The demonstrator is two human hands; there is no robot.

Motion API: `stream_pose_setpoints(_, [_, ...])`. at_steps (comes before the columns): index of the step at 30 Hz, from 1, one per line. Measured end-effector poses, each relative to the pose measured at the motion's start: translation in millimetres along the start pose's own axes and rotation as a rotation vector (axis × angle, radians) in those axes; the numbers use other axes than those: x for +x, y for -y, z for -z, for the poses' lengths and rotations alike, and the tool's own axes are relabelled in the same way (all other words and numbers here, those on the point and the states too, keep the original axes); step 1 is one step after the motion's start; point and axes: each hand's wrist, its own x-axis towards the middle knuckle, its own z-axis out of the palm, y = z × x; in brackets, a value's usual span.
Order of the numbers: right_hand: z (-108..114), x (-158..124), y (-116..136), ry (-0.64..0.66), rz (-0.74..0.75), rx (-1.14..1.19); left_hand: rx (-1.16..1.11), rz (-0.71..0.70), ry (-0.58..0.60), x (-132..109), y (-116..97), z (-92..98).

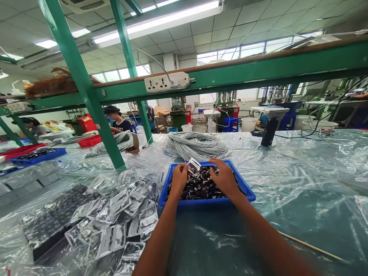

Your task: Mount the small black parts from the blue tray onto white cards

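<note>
A blue tray (250,193) full of small dark parts with shiny metal bits (201,186) lies on the plastic-covered table. Over its left side, my left hand (180,177) pinches a small white card packet (194,165) by its left edge. My right hand (224,176) is over the tray's right side, fingers curved and apart, near the dark parts; nothing shows between them. Many flat silver-and-clear packets (119,203) are heaped left of the tray.
Coiled grey cable (195,145) sits behind the tray. A green frame post (106,134) rises at the left, a black device (269,131) stands at back right, and a thin stick (313,247) lies at right. A person (122,123) sits across the table.
</note>
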Motion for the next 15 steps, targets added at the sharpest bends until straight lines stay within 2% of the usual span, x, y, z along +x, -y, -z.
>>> stream_pose_setpoints(2, [-6, -3, 0, 0.022, 0.096, -0.031, -0.075, 0.030, 0.054, -1, 2, -2.7])
stream_pose_setpoints(5, [-16, -9, 3, 0.086, 0.138, -0.068, -0.188, 0.052, 0.115, -6, 2, -12.0])
stream_pose_setpoints(11, [-25, -15, 6, 0.126, 0.204, -0.112, -0.230, 0.051, 0.064, -10, 8, -22.1])
stream_pose_setpoints(15, [-24, -16, 10, 0.091, 0.127, -0.056, -0.223, 0.008, 0.061, -13, 11, -22.4])
